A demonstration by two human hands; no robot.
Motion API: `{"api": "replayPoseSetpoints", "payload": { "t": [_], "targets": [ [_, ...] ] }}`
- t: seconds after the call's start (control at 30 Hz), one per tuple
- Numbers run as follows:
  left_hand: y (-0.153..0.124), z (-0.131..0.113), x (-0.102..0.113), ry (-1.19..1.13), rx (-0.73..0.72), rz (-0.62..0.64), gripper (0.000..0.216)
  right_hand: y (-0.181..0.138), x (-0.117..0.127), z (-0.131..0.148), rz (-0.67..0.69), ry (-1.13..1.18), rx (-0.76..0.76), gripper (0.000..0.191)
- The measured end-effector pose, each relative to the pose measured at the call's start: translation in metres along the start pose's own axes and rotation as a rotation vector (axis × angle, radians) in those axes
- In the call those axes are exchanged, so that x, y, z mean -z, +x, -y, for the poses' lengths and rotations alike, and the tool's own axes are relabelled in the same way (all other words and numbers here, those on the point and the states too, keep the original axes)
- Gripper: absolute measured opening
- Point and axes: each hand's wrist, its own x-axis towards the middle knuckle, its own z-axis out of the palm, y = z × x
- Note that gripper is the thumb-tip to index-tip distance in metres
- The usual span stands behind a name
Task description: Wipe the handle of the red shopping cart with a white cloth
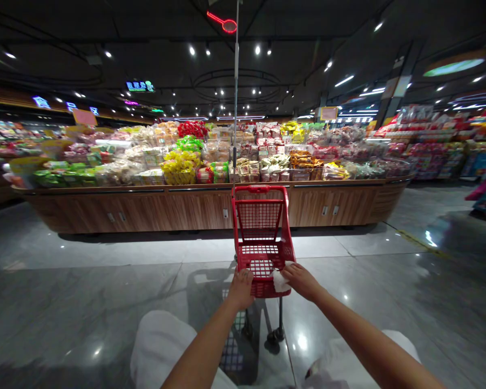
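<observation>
A red plastic shopping cart (284, 249) with a grid basket stands right in front of me, its pole rising from the left side. My left hand (242, 287) is closed over the cart's near left edge, a ring on one finger. At the near right corner my right hand (302, 277) is closed on a crumpled white tissue (281, 282), pressed against the cart's rim. The fingertips of both hands are partly hidden. Only a small folded part shows inside the basket besides its grid.
Beyond the cart runs a long wood-panelled display counter (194, 209) heaped with packaged snacks, including yellow packets (181, 166). More stacked goods (433, 146) stand at the right beside a dark pillar (397, 92). Grey glossy floor (105, 292) surrounds me.
</observation>
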Motion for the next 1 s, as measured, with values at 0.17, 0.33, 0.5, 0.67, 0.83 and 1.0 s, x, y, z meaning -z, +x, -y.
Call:
{"api": "replayPoseSetpoints", "payload": {
  "t": [0.17,0.33,0.5,0.67,0.83,1.0],
  "targets": [
    [0.002,-0.023,-0.011,-0.039,0.019,0.004,0.076,0.016,-0.010,0.036,0.025,-0.025,-0.103,0.021],
    [0.003,-0.021,-0.021,-0.069,0.013,0.016,0.081,0.044,-0.027,0.081,-0.056,-0.059,-0.161,0.012],
    [0.000,-0.006,-0.013,-0.032,-0.067,0.025,0.069,0.032,-0.020,0.059,-0.004,-0.022,-0.107,0.016],
    [0.001,-0.002,-0.008,-0.026,-0.088,-0.037,0.063,-0.007,-0.001,-0.001,-0.021,-0.004,-0.060,0.023],
    [0.005,-0.014,-0.011,-0.016,-0.055,-0.018,0.073,0.000,-0.004,0.010,-0.002,-0.024,-0.116,0.023],
    [0.005,-0.017,-0.016,-0.018,-0.008,0.002,0.077,0.039,-0.015,0.072,0.025,-0.036,-0.206,0.023]
  ]
}}
